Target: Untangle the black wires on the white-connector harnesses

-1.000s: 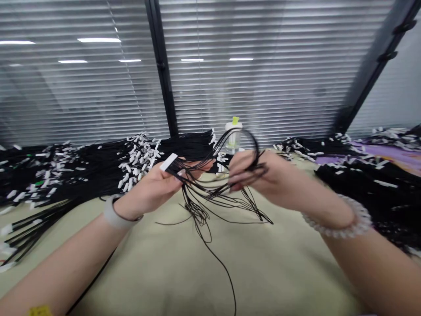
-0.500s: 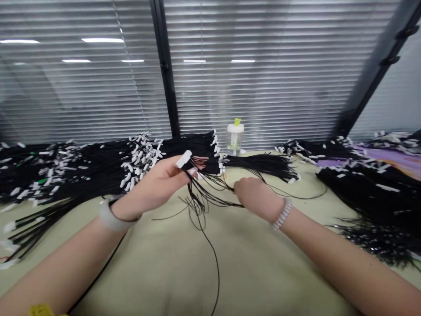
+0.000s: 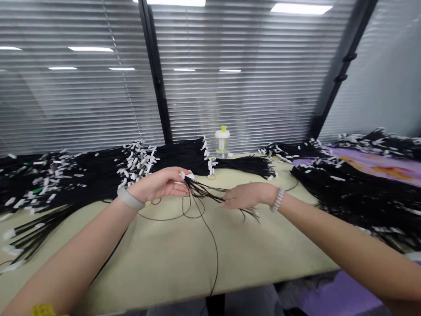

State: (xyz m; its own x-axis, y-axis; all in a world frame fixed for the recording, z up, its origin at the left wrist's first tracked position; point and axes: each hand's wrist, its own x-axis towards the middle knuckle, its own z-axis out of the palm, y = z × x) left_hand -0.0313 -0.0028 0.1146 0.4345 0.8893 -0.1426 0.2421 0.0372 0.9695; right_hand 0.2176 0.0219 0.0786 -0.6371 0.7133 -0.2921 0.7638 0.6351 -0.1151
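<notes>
A small bundle of thin black cables [image 3: 205, 189] stretches between my two hands above the yellowish table. My left hand [image 3: 162, 184], with a grey band at the wrist, is closed on the bundle's end, where white connectors show at the fingertips. Farther right, my right hand [image 3: 245, 195], wearing a beaded bracelet, is wrapped over the bundle from above; loose cable ends stick out below its palm. One long black cable [image 3: 215, 250] curves down from the bundle toward the table's front edge, and others loop beneath my left hand.
Piles of black cables with white connectors [image 3: 136, 160] line the back and left. More cables [image 3: 355, 193] lie at the right, near a purple patterned cloth [image 3: 378, 162]. A clear jar with a white lid [image 3: 222, 142] stands at the back before the blinds.
The view has shifted, showing the table's front edge. The bundle now lies straighter between my hands, its loose ends visible under my right hand. The white connectors have turned in my left fingers.
</notes>
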